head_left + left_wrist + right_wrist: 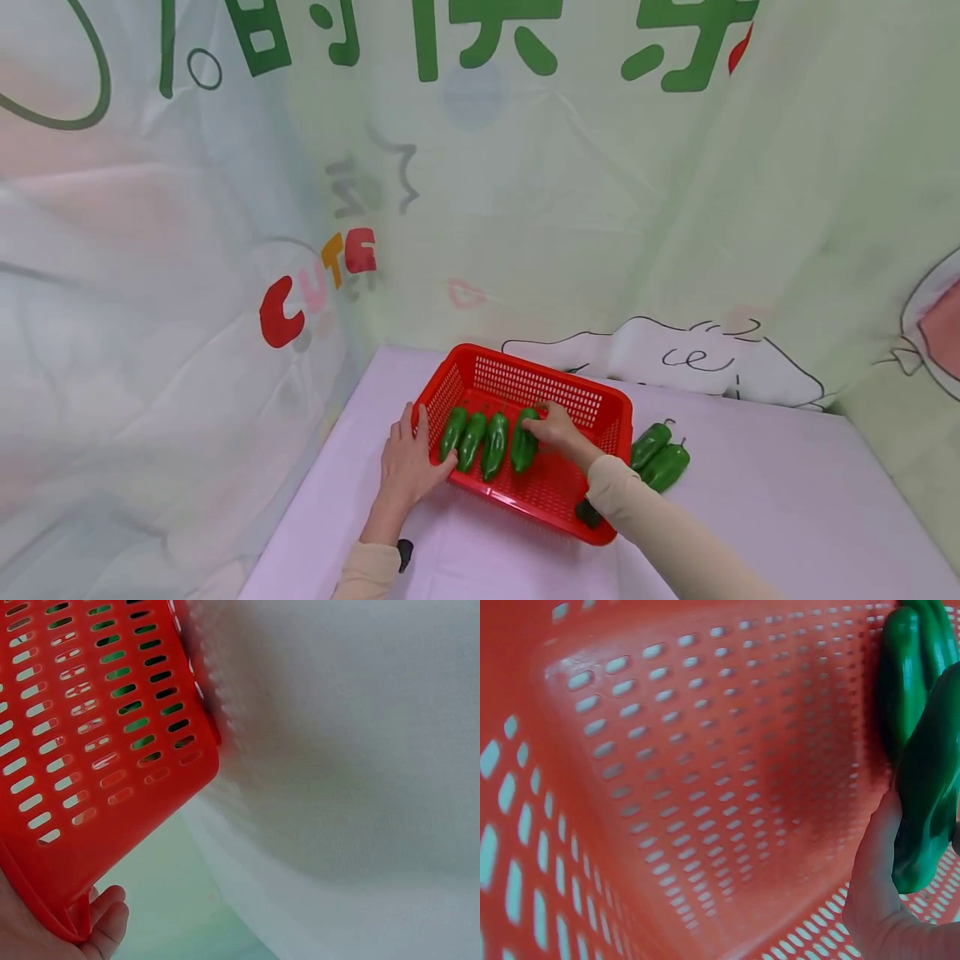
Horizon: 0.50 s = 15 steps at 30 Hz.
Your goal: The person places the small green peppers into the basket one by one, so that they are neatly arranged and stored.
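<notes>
A red perforated plastic basket (517,500) stands on the table. My left hand (408,462) grips its left end, and the left wrist view shows fingertips (109,922) curled at the rim's corner. Inside the basket, my right hand (558,429) pinches a long green pepper (524,442) between thumb and fingers. The right wrist view shows this pepper (926,802) close up, partly cut off by the frame's edge. To its left lie three more green peppers (472,442) side by side, roughly parallel. The basket's right part shows bare perforated floor.
Two more green peppers (663,467) lie on the table just right of the basket, partly behind the right sleeve (660,525). A pale lilac cloth (780,500) covers the table. Printed fabric curtains (525,208) hang behind and at the sides.
</notes>
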Tool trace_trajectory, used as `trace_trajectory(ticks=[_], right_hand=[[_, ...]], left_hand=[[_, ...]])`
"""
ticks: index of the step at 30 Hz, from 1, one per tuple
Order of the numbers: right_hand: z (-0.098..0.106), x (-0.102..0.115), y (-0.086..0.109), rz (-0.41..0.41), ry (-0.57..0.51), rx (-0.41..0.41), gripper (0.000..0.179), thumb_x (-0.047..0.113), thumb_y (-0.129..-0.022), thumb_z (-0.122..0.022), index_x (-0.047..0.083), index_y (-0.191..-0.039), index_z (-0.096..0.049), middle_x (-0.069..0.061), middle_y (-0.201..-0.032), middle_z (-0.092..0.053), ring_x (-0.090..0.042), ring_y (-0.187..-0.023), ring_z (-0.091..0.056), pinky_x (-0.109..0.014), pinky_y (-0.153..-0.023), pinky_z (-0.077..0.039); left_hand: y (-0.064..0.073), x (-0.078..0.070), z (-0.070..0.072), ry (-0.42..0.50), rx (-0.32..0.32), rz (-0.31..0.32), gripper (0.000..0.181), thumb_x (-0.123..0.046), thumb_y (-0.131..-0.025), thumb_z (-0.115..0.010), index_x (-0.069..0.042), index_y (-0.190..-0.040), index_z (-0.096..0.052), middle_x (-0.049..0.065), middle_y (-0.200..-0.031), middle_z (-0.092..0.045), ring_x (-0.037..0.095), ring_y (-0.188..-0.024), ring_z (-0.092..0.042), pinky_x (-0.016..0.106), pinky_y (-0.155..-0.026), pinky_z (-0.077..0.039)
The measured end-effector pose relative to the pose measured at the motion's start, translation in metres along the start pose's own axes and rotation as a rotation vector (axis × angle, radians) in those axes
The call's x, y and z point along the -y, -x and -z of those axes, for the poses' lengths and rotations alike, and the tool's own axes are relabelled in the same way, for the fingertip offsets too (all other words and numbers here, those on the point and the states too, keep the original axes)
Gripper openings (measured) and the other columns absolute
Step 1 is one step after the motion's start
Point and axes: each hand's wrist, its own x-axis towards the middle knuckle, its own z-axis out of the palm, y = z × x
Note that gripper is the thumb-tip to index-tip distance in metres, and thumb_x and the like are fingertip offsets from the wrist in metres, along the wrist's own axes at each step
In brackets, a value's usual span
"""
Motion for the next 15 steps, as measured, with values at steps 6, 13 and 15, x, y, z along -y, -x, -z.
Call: trace_trajectory(ticks=[6,13,15], right_hand=[[-0.003,-0.009,-0.009,-0.049,-0.018,0.012,0.062,0.009,-0.094,-0.058,-0.014,-0.144,-0.029,-0.036,-0.135,-0.041,-0.045,-0.115,-0.055,-0.051,-0.083,-0.055],[-0.008,-0.019,-0.017,-0.066,0.025,-0.005,0.062,0.009,-0.092,-0.061,-0.017,-0.140,-0.032,-0.036,-0.128,-0.046,-0.041,-0.103,-0.061,-0.046,-0.076,-0.058],[-0.009,-0.020,-0.019,-0.068,0.012,-0.014,0.062,0.009,-0.091,-0.062,-0.016,-0.140,-0.033,-0.035,-0.128,-0.047,-0.040,-0.101,-0.062,-0.046,-0.072,-0.058]], left_hand=[[-0.002,0.000,0.000,0.014,-0.021,-0.002,0.093,-0.053,-0.079,-0.062,0.001,-0.150,-0.037,0.023,-0.152,-0.031,0.034,-0.122,-0.042,0.045,-0.093,-0.049],[-0.003,0.004,-0.002,0.000,-0.012,-0.007,0.093,-0.052,-0.077,-0.063,0.002,-0.149,-0.038,0.023,-0.151,-0.033,0.033,-0.120,-0.043,0.043,-0.090,-0.050],[-0.003,0.005,-0.003,0.002,-0.012,-0.008,0.094,-0.052,-0.077,-0.064,0.002,-0.149,-0.038,0.023,-0.152,-0.032,0.033,-0.120,-0.043,0.043,-0.090,-0.050]])
